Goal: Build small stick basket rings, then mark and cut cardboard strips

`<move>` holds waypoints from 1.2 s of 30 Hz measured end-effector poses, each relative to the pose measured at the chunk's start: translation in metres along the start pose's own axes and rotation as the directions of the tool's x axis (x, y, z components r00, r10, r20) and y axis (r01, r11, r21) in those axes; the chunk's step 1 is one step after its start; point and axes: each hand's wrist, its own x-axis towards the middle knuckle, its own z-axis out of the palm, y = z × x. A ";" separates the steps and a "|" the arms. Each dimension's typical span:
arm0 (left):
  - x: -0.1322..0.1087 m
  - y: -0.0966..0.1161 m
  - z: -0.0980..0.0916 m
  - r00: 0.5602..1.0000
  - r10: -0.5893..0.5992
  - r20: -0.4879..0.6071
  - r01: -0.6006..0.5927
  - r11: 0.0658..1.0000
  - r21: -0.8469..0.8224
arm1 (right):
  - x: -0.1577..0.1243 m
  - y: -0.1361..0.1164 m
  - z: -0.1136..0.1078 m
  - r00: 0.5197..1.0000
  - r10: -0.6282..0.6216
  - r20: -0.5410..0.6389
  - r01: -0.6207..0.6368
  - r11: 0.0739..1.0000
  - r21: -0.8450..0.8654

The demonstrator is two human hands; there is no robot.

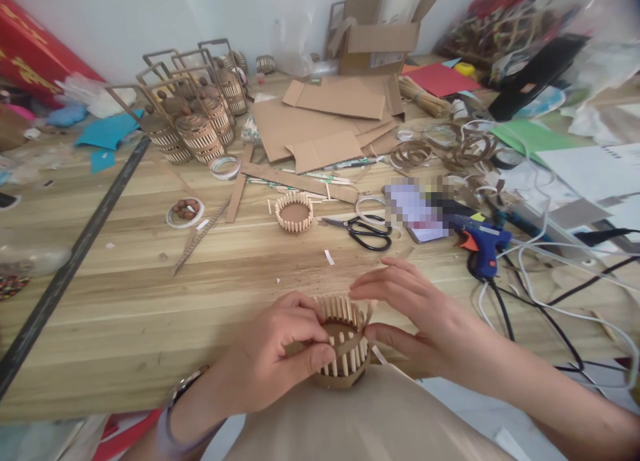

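Stick basket between hands: left hand grips, right hand touches rim.

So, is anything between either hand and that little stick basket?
Nothing visible. The left hand grips the stick basket, thumb pressing a cardboard strip against its sticks, and the right hand touches its rim and right side. Scissors and the glue gun lie farther back on the table.

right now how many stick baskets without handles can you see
2. One basket held in the left hand and right hand at the table's near edge; the other basket stands mid-table, left of the scissors. More may hide among the handled lanterns behind.
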 end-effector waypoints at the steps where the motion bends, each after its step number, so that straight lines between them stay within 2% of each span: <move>1: -0.001 0.000 0.000 1.000 -0.002 0.000 0.002 1.000 0.002 | -0.001 0.002 0.002 1.000 0.016 -0.006 -0.016 1.000 -0.004; 6: -0.005 -0.002 0.002 1.000 -0.023 -0.004 0.023 1.000 0.005 | -0.003 0.007 0.006 0.998 0.055 0.036 -0.057 0.998 0.033; 9: -0.008 -0.002 0.004 0.995 -0.075 -0.061 0.078 0.996 0.042 | -0.003 0.003 -0.003 0.992 0.093 0.082 -0.100 0.991 0.090; 14: -0.011 -0.002 0.008 0.986 -0.128 -0.107 0.137 0.987 0.081 | -0.004 -0.009 -0.023 0.932 0.204 0.299 -0.271 0.941 0.204; 16: -0.012 -0.002 0.009 0.985 -0.135 -0.104 0.141 0.988 0.058 | -0.004 -0.009 -0.024 0.919 0.218 0.329 -0.300 0.928 0.222; 20: -0.014 -0.005 0.010 0.992 -0.104 -0.064 0.104 0.994 -0.016 | 0.001 -0.002 -0.014 0.939 0.207 0.275 -0.268 0.941 0.205; 25: -0.014 -0.010 0.009 0.999 -0.014 -0.030 0.013 0.999 -0.044 | 0.006 0.007 0.001 0.950 0.110 0.294 -0.189 0.948 0.257; 29: -0.013 -0.012 0.009 0.999 0.048 -0.019 -0.049 0.997 -0.061 | 0.007 0.009 0.003 0.950 0.025 0.312 -0.115 0.955 0.274; 36: -0.011 -0.018 0.007 0.994 0.112 -0.001 -0.112 0.989 -0.099 | 0.008 0.008 0.004 0.940 -0.008 0.341 -0.084 0.964 0.253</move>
